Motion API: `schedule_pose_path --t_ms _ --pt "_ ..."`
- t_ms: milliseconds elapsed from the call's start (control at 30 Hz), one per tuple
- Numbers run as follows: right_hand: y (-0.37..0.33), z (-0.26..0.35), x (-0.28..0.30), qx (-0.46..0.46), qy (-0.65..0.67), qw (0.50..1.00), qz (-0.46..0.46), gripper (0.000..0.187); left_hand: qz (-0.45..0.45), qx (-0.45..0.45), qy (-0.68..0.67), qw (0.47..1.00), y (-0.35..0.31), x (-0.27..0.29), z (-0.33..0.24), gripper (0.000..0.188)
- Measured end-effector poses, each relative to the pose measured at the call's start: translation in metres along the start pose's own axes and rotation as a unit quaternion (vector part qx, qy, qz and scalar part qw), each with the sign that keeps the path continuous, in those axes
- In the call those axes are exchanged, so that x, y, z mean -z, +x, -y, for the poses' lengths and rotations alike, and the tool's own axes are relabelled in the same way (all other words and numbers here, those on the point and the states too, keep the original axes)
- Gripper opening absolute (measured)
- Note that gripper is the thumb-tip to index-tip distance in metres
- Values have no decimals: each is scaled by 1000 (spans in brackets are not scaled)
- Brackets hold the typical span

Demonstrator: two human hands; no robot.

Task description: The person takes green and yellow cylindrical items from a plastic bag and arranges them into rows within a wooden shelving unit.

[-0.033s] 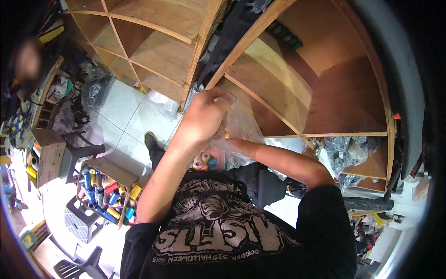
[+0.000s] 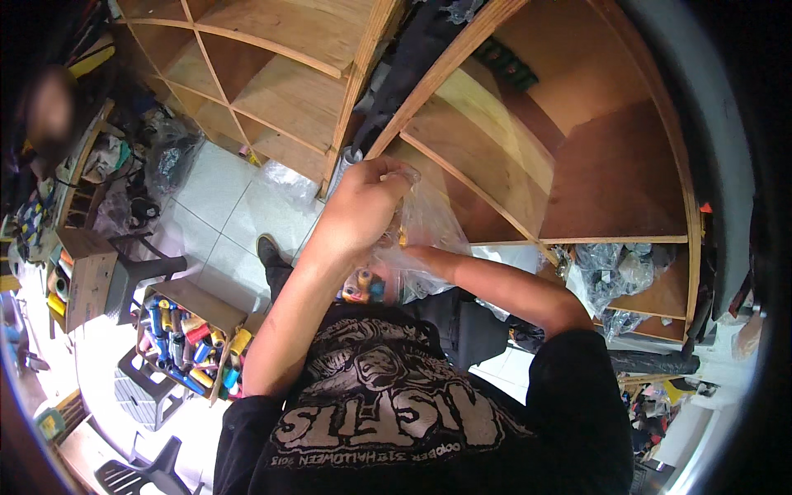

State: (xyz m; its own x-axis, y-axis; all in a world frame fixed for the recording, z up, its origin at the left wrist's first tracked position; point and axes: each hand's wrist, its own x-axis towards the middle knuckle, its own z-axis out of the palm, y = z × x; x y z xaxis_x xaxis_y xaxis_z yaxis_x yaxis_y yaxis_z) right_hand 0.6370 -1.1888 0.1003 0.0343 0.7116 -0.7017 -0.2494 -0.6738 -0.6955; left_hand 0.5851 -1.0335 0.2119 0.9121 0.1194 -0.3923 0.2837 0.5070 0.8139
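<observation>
Toward eight o'clock, a cardboard box is filled with colored thread spools. Near eleven o'clock from the centre, the rim of a clear plastic bag is pinched between the curled fingers of the left hand. Below it, toward seven o'clock, several cones are seen. The right hand is veiled by the bag at the centre; its grip cannot be told. Toward two o'clock, a wooden shelf unit is seen.
</observation>
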Motion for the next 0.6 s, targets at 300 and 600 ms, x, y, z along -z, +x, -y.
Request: schedule_pose_path --t_ms 300,600 --pt "8 -28 31 130 -4 988 -81 36 -10 -66 62 996 6 -9 1 21" --pt "52 32 30 35 -538 811 -229 46 -2 -168 232 958 -2 -20 -4 24"
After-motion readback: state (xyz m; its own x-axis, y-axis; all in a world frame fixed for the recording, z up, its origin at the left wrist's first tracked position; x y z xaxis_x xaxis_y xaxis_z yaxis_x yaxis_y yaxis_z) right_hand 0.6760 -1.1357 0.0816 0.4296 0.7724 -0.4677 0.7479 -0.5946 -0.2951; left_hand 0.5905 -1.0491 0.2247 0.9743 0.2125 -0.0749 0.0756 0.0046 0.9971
